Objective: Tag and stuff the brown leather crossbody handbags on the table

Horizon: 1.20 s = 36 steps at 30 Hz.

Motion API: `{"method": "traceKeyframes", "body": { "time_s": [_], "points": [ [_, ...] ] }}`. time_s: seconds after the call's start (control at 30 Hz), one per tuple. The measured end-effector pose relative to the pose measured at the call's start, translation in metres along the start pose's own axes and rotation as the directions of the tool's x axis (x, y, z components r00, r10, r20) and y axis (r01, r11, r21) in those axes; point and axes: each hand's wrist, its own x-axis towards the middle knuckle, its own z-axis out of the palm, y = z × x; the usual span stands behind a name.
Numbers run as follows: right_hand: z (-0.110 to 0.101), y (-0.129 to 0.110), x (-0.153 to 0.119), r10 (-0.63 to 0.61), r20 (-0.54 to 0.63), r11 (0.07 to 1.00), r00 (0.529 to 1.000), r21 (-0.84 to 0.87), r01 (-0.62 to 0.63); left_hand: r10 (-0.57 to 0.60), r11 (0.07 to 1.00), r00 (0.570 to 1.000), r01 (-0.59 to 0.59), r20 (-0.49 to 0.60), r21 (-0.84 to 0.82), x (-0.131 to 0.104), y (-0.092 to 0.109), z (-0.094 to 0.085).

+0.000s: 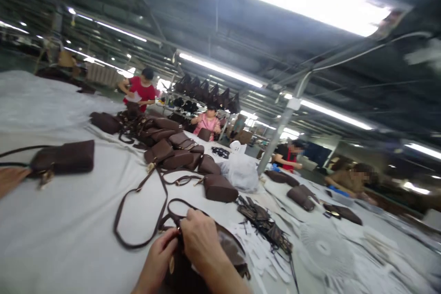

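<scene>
A dark brown handbag [184,268] lies in front of me at the table's near edge, its thin strap [177,202] looping up beyond my fingers. My left hand [156,255] is closed, thumb and fingertips pinching at the bag's top edge near a small metal fitting. From the right, my right hand [203,239] bends over the same spot, its fingers curled together on the base of the strap. What exactly lies between the fingertips is too small to make out. Just beyond stands another brown bag [220,188] with its strap on the cloth.
Brown bags [175,149] are heaped ahead. Black tags [265,223] and white paper slips [265,252] lie at the right, near a clear plastic bag [241,170]. Another person's arm [12,181] reaches by a bag [67,158] at left. Several people work across the table. A post [280,124] rises there.
</scene>
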Motion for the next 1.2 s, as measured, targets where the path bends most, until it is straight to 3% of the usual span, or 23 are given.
{"method": "traceKeyframes", "body": {
  "time_s": [0.17,0.27,0.37,0.5,0.77,1.2],
  "points": [
    [-0.016,-0.018,0.017,0.160,0.189,0.986,0.969,-0.078,-0.148,-0.002,0.998,0.999,0.005,0.046,-0.068,0.010,-0.009,0.000],
    [-0.022,-0.019,0.023,0.179,0.244,0.982,0.953,-0.109,-0.156,-0.001,0.992,0.998,0.010,0.069,-0.128,0.005,-0.004,0.006],
    [-0.025,-0.012,0.024,0.158,0.245,0.985,0.957,-0.102,-0.137,-0.003,0.989,0.997,0.015,0.081,-0.147,0.000,0.003,0.013],
    [-0.023,0.004,0.019,0.155,0.228,0.987,0.961,-0.076,-0.141,0.031,0.995,0.999,-0.032,-0.014,-0.099,-0.004,0.009,0.021],
    [-0.002,0.029,0.016,0.108,0.205,0.994,0.973,0.006,-0.111,0.003,0.996,0.998,-0.008,-0.058,-0.089,-0.004,0.001,0.030],
    [0.000,0.020,0.018,0.104,0.161,0.994,0.982,-0.038,-0.099,0.004,0.988,0.998,-0.015,-0.070,-0.151,-0.003,-0.007,0.032]
  ]
}}
